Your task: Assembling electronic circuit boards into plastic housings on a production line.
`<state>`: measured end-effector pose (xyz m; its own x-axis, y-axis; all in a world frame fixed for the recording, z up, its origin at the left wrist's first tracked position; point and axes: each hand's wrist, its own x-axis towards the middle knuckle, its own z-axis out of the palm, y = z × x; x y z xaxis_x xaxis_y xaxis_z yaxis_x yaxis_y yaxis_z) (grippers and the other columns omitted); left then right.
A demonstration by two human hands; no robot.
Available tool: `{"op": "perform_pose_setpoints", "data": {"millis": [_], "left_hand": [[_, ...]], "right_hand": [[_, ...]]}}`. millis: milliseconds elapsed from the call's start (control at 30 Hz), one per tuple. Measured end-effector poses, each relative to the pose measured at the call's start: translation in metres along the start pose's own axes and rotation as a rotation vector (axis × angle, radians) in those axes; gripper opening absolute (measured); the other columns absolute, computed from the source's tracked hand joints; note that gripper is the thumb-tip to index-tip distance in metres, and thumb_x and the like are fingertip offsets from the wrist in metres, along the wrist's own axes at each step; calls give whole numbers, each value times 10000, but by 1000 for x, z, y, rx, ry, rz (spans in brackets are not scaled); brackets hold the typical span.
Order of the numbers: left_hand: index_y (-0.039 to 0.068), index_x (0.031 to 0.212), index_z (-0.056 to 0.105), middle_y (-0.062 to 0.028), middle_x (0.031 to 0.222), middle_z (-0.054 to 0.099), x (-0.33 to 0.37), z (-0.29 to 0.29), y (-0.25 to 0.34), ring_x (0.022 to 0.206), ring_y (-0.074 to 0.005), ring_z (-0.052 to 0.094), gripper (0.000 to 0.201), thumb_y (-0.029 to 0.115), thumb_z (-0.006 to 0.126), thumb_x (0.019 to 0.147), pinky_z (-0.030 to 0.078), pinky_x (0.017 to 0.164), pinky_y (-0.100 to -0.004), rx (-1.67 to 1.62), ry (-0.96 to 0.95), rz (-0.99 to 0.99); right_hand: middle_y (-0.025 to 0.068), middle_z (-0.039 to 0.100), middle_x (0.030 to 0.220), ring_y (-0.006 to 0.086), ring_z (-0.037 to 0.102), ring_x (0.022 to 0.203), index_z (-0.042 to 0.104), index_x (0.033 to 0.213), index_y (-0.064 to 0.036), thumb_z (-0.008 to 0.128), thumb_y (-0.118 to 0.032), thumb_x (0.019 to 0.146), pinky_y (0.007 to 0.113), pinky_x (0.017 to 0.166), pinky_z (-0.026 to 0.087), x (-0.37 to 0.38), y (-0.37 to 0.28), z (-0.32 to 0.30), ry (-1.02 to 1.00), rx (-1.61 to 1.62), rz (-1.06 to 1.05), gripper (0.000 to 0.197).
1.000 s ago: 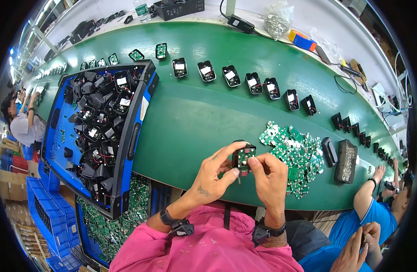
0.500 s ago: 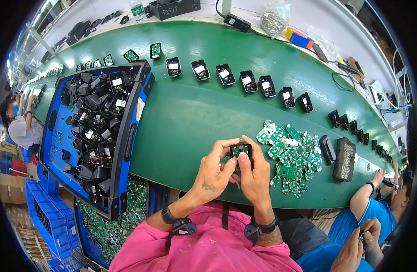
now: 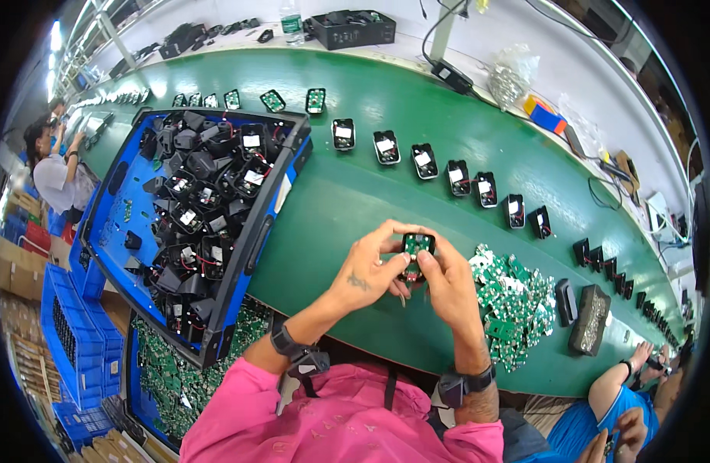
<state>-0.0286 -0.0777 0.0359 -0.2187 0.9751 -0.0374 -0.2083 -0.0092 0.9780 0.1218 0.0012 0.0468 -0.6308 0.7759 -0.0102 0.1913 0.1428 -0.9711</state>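
A small black housing with a green circuit board (image 3: 418, 245) in its opening is held between both my hands, above the near edge of the green bench. My left hand (image 3: 374, 266) grips it from the left, thumb on the board's lower part. From the other side my right hand (image 3: 451, 282) wraps its fingers round the housing, with its thumb also on the board. Thin wires at the bottom are partly hidden by my fingers. Right of my hands lies a loose heap of green circuit boards (image 3: 517, 305).
A blue tray with a black rim (image 3: 251, 247), full of black housings (image 3: 189, 220), stands at left. Open housings (image 3: 424, 160) line the bench beyond my hands. A dark block (image 3: 590, 320) lies right of the heap. People sit at left (image 3: 58, 174) and right (image 3: 629, 401).
My view has shifted, so the bench and tray appear further right and lower. Both hands keep hold of the housing; my thumbs have spread apart and more of the board shows.
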Motion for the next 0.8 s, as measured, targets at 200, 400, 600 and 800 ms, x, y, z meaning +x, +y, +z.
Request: {"op": "perform_pose_setpoints", "data": {"millis": [200,400,600,800], "left_hand": [[21,1383,447,-198,1002,683,39,-43,30,566,-165,673,445,45,535,947,537,471,-244,-17,149,119],[13,1363,497,-172,1168,660,55,-80,-21,600,-159,663,520,191,685,912,522,539,-282,332,603,209],[10,1357,477,-199,1263,549,59,-84,-40,600,-247,645,558,135,703,863,544,648,-382,823,655,298],[23,1529,214,-254,1587,221,102,-103,-4,831,-496,658,868,84,701,814,568,744,-531,1178,590,183]], "right_hand": [[92,699,855,121,649,678,610,1272,5,570,-122,984,296,575,535,91,-15,25,-91,-37,-159,317],[248,692,1053,411,671,973,620,1164,31,577,-248,957,442,880,507,260,-25,41,99,-369,-261,351],[299,687,1089,378,680,1065,672,1090,54,615,-179,857,454,937,520,365,-18,95,15,-651,-27,334],[323,691,1051,403,683,1061,709,1036,71,614,-155,848,441,924,541,367,-12,112,-105,-600,147,309]]}}
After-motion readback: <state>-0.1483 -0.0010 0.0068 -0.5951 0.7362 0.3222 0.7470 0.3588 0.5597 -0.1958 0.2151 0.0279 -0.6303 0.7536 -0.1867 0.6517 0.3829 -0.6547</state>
